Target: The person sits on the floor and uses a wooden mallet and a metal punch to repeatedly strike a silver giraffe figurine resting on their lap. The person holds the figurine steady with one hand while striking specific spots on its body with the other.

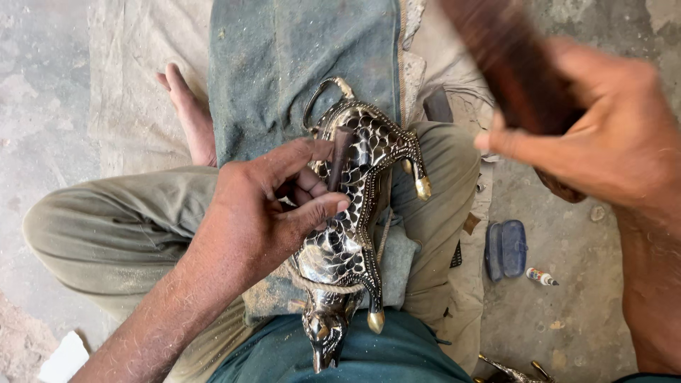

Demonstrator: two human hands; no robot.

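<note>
I see the metal animal figure (347, 234) lying lengthwise across the lap, on a blue-grey cloth (284, 71) spread over olive trousers (113, 227). The figure is dark with a silvery scale pattern and brass-coloured feet; its head points toward the camera wearer's body, and a curved loop stands at its far end.

Left hand (266, 213): I see it resting against the left flank of the figure, fingers curled, pinching a thin dark punch-like tool (339, 159) between thumb and fingers. The tool stands nearly upright with its lower end at the patterned surface.

Right hand (603, 135): I see it raised to the upper right, well apart from the figure, closed around a dark wooden mallet (514, 64). The mallet is motion-blurred, so I cannot tell its exact shape.

A bare foot (188, 113) shows beside the cloth at upper left. On the concrete floor (574, 312) to the right lie a blue case (505, 248) and, just beside it, a small tube (542, 276).
</note>
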